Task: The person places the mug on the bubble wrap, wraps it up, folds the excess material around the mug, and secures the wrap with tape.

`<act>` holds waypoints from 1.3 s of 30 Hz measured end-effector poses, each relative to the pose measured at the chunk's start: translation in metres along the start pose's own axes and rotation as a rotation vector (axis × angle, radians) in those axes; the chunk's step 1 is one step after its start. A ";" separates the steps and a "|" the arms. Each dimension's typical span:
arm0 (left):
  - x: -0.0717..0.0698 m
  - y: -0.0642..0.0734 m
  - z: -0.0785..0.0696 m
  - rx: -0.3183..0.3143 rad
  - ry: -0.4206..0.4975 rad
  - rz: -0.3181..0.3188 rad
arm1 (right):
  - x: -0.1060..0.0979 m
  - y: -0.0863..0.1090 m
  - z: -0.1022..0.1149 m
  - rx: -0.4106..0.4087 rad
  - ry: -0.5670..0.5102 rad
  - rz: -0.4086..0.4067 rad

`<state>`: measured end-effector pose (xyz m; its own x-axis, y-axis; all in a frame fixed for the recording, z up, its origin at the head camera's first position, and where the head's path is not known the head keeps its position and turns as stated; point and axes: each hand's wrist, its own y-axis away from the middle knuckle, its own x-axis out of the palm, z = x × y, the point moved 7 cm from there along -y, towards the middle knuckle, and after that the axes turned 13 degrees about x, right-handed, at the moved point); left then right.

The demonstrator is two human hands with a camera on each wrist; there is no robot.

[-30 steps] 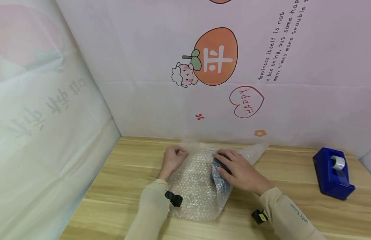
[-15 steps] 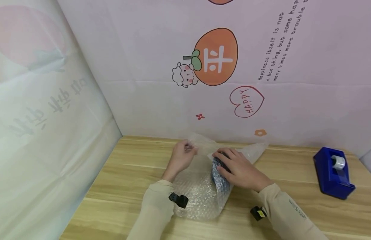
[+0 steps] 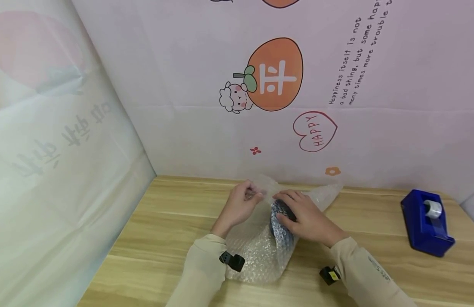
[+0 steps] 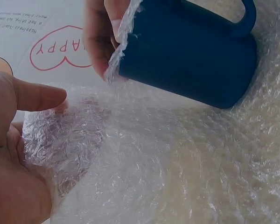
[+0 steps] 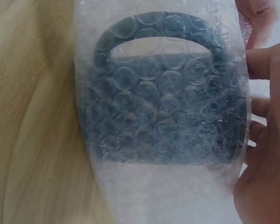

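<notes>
Side sheet (image 3: 49,170): pale, creased, a faded strawberry and mirrored lettering showing on it; it flanks the table (image 3: 152,221), wood-grained, at your far left.

Left sleeve (image 3: 200,266): cream, with a black camera (image 3: 233,261) at the cuff, in front of part of the wrap.

Left hand (image 3: 241,204): yours, near the table's back edge; thumb and fingers pinch an edge of the wrap, raised, the gap between them narrow.

Wrap (image 3: 256,256): one clear bubble sheet, spread on the table from your left hand to beneath your right, a pale tail running on behind that hand toward the back sheet (image 3: 183,85).

Mug (image 4: 196,56): blue, handled, on the wrap under your right hand; one side bare in the left wrist view, another behind bubbles in the right wrist view, handle included.

Right hand (image 3: 306,217): yours, fingers and thumb curved round the wrapped mug, hiding much of it from the head view.

Right sleeve (image 3: 369,275): cream, green lettering; black camera (image 3: 329,276) with a yellow label beside the cuff.

Dispenser (image 3: 426,224): blue, holding a tape roll (image 3: 433,209); at far right, well apart from your hands and outside the wrap.
</notes>
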<state>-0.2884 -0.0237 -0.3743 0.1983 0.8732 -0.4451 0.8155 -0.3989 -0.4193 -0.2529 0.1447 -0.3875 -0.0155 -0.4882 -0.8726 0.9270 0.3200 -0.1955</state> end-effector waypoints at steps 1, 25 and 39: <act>0.001 0.000 -0.002 0.011 -0.003 0.006 | -0.001 0.000 -0.001 0.002 -0.014 -0.013; 0.033 0.010 -0.040 0.224 -0.343 0.280 | -0.031 0.025 -0.011 -0.066 -0.064 -0.446; 0.063 0.026 -0.061 0.280 -0.741 0.303 | -0.050 0.040 -0.035 0.023 -0.046 -0.495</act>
<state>-0.2210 0.0384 -0.3649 -0.1009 0.3472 -0.9324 0.6003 -0.7261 -0.3353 -0.2280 0.2104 -0.3677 -0.4397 -0.6121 -0.6572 0.8209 0.0229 -0.5706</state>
